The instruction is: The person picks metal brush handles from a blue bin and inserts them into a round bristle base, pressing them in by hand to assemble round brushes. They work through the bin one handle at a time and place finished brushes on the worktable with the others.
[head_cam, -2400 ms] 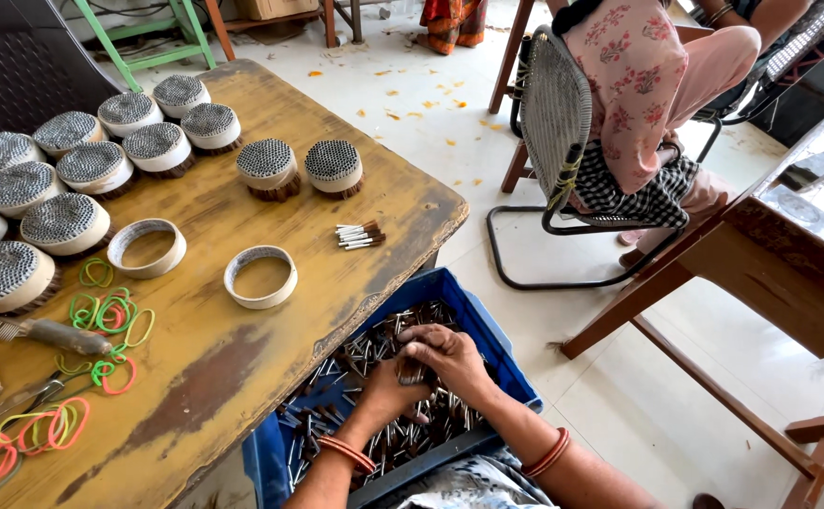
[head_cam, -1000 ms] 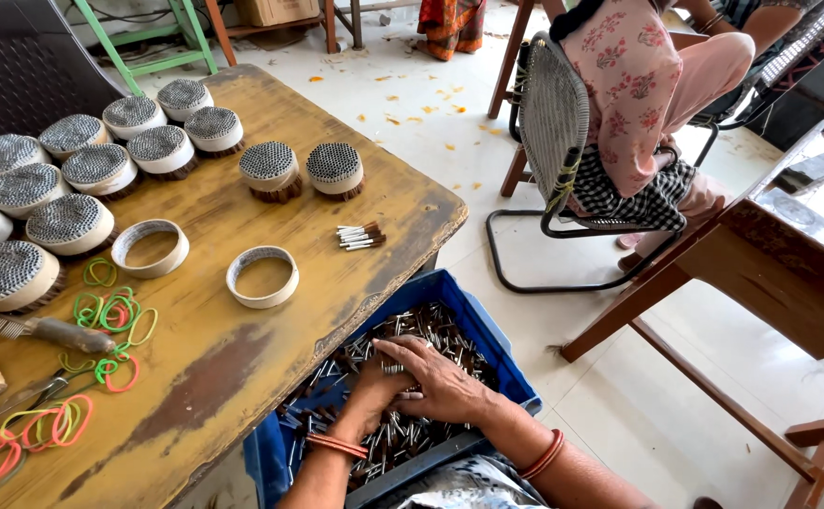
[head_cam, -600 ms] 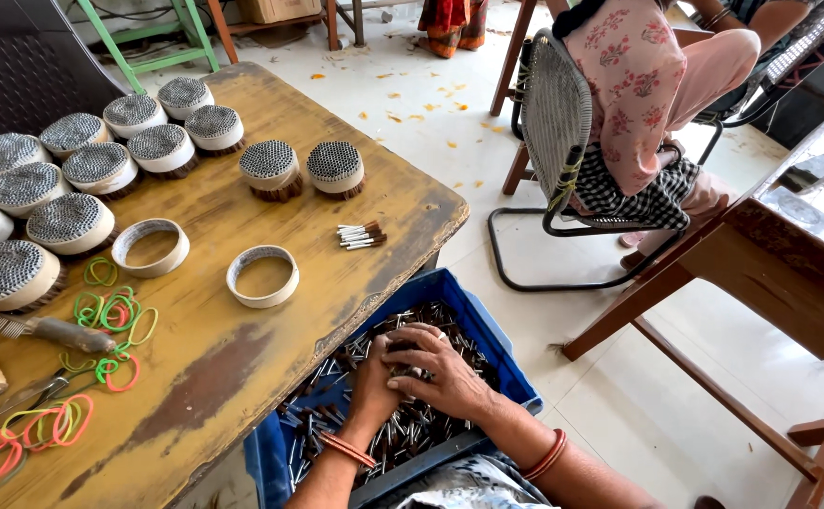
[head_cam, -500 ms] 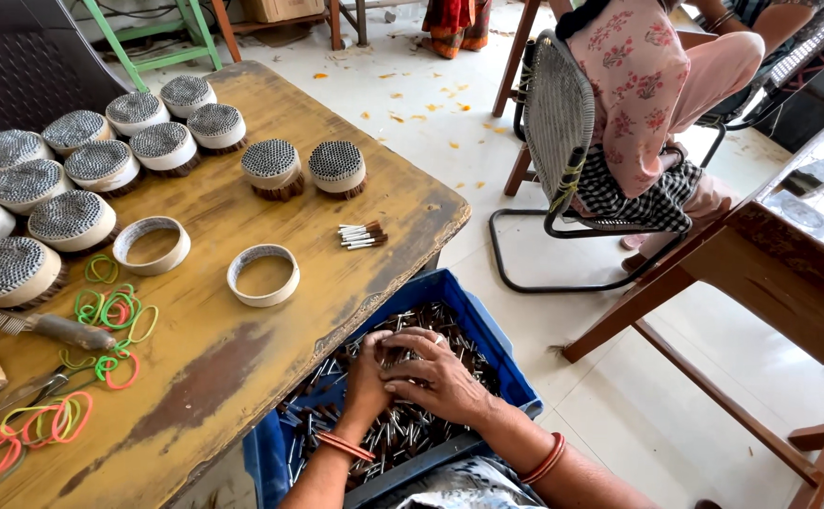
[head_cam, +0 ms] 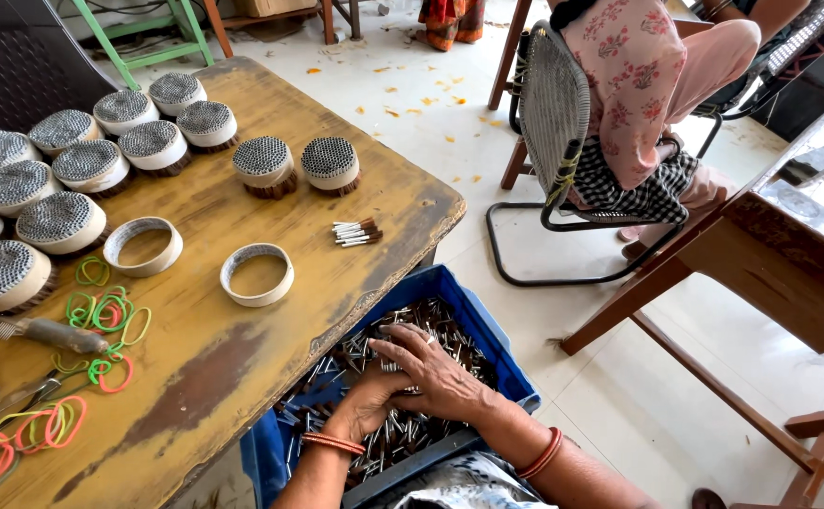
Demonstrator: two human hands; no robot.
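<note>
A: From the head view, how far along is this looking?

B: Both hands are working inside the blue plastic crate [head_cam: 487, 325] of small dark metal-tipped sticks [head_cam: 431, 325], which is sitting on the lap at the edge of the worn yellow wooden worktop [head_cam: 242, 368]. The right hand [head_cam: 435, 372] is lying flat with fingers spread over the pile; the left hand [head_cam: 367, 405] is curling under it, cupped round a loose gathering of sticks. I cannot tell whether either is truly gripping a bunch.

A: And what is already done?

B: I am counting thirteen round white-banded bundles packed full of sticks [head_cam: 266, 162] standing on the worktop, though the row is running off the left edge, so there may be more. Two empty white paper rings [head_cam: 256, 274] are waiting unfilled, and one small loose cluster of sticks [head_cam: 355, 231] is lying near the worktop's right edge.

A: So plenty left?

B: I am judging so: the crate is looking well stocked. A scatter of coloured rubber bands [head_cam: 101, 316] is lying near the front left, beside a grey-handled brush tool [head_cam: 40, 330].

A: Anyone else?

B: One person in a pink floral top [head_cam: 633, 85] is sitting on a wire chair [head_cam: 553, 113] beyond.
</note>
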